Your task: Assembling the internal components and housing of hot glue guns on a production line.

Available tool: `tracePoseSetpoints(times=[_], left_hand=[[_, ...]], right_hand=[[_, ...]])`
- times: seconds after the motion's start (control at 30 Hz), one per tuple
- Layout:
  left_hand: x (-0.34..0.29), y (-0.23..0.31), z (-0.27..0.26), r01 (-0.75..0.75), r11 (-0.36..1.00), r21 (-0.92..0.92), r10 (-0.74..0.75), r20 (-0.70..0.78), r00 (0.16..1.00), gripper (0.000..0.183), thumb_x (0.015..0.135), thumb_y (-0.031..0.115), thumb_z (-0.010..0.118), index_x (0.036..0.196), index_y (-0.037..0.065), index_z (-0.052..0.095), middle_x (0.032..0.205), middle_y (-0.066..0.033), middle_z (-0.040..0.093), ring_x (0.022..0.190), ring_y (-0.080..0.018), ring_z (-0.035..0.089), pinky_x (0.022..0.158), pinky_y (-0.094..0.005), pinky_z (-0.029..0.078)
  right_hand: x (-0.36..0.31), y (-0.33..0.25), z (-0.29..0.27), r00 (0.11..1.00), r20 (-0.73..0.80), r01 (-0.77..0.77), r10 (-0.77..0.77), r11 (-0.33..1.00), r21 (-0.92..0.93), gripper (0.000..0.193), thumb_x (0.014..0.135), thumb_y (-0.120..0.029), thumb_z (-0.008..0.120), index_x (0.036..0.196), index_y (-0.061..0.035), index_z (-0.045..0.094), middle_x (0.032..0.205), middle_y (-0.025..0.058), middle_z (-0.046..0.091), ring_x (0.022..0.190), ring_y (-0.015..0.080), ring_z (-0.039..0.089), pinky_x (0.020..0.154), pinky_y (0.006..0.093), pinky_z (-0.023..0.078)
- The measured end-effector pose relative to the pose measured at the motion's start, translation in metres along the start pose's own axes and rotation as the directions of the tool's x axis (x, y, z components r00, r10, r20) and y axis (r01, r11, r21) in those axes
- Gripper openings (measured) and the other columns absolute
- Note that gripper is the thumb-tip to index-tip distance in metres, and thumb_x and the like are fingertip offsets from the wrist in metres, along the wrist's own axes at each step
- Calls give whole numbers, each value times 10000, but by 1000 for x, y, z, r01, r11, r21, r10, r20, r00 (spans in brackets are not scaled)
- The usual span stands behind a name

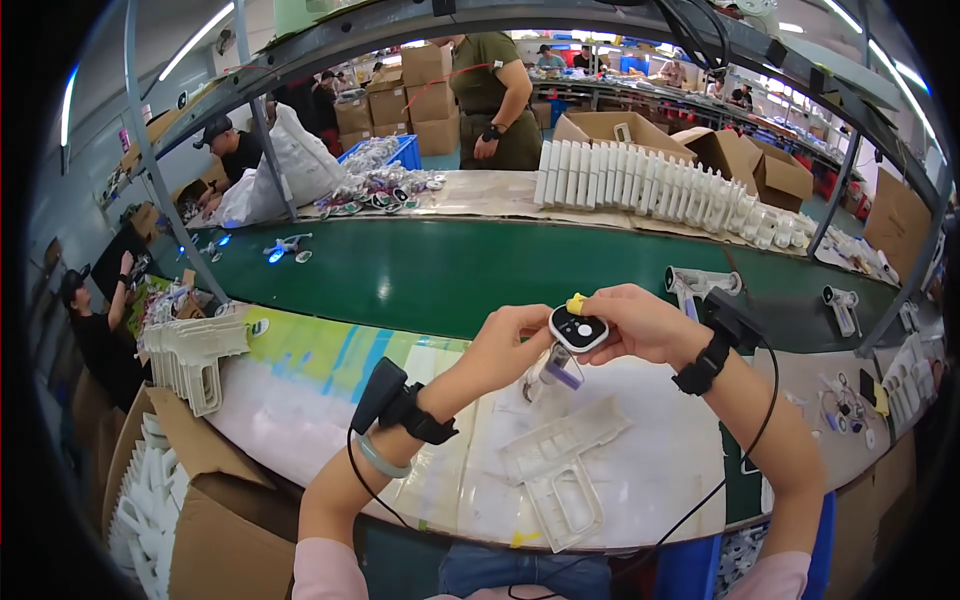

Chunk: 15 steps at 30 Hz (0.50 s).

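Over the worktable, both my hands are closed on a small white plastic module with a black face. My left hand pinches its left side between thumb and fingers. From the right, my right hand grips the same module, its fingers partly hidden behind it. A small yellow piece shows at the module's top by my right fingers; I cannot make out what it is. Just below hangs or stands a clear part with a purple strip. Nearer to me, an off-white gun-shaped shell half lies on the table.
Beyond the worktable runs a green conveyor belt, carrying a gun-shaped assembly. White shells stand in a row behind it. More shells are stacked at left above a cardboard box. A metal frame arches overhead.
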<state>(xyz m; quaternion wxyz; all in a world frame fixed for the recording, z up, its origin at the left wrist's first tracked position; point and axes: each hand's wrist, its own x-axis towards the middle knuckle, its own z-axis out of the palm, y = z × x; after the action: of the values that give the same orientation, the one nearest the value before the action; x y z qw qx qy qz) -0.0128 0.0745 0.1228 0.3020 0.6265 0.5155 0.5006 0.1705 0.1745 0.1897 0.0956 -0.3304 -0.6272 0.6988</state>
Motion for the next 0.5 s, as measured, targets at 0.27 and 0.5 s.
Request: tracePoseSetpoints(times=[0.27, 0.5], left_hand=[[-8, 6, -15, -145, 508, 849, 400, -84, 913, 24, 832, 59, 661, 848, 42, 655, 849, -88, 580, 835, -315, 587, 664, -415, 489], [-36, -30, -30, 133, 908, 397, -16, -287, 958, 70, 923, 99, 612, 945, 36, 631, 749, -69, 650, 658, -150, 627, 556, -319, 479]], right_hand=[[12, 19, -5, 996, -36, 90, -86, 984, 153, 234, 993, -220, 579, 1027, 10, 611, 885, 147, 718, 654, 172, 716, 565, 234, 596], [19, 32, 1, 950, -230, 222, -210, 975, 29, 208, 948, -194, 616, 874, -13, 542, 752, 167, 691, 539, 188, 684, 471, 255, 560]])
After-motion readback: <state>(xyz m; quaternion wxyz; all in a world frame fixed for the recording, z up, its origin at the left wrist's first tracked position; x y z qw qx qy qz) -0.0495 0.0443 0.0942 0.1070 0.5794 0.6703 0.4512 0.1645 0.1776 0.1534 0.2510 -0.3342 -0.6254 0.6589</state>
